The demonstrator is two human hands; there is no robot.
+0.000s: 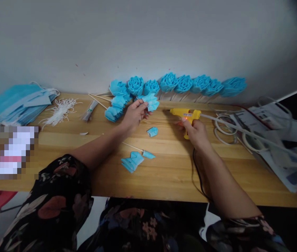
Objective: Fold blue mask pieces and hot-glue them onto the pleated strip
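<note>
My left hand (137, 113) pinches a blue fabric flower (151, 102) above the middle of the table, its fingers closed at the base of the petals. To the right, my right hand (194, 131) grips a yellow hot glue gun (184, 113), whose small light glows orange. The nozzle points left toward the flower, apart from it. A clear glue stick (216, 120) reaches out of the gun's back. Below the flower lie a folded blue petal (152, 132), a stick with a blue tip (148, 154) and several stacked blue pieces (132, 161).
Finished blue flowers (184, 83) lean along the wall. At left are a stack of blue face masks (19, 101), white ear loops (61, 111), a wire bundle (90, 110) and a blurred-out item (14, 152). Papers (277, 154) and a coiled cable (226, 130) lie at right.
</note>
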